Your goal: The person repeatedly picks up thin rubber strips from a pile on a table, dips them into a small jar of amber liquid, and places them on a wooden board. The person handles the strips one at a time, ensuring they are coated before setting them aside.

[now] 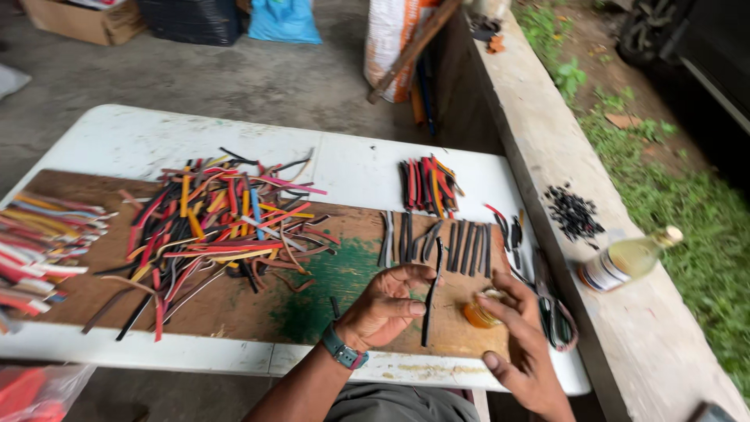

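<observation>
My left hand (pixel 384 305), with a teal watch at the wrist, pinches a long thin black strip (pixel 432 291) that stands almost upright over the brown board (pixel 70 187). Beside it, my right hand (pixel 519 336) rests on the board's right end with fingers spread, touching a small orange glue pot (pixel 478 311). Just beyond both hands lies a row of several dark strips (pixel 461 246) laid side by side.
A loose heap of coloured strips (pixel 223 227) covers the board's middle, a sorted bundle (pixel 39 238) lies at left, and a smaller bunch (pixel 428 186) sits on the white table (pixel 133 133). On the concrete ledge (pixel 547 125) lie black scraps (pixel 573 212) and a tipped bottle (pixel 629 260).
</observation>
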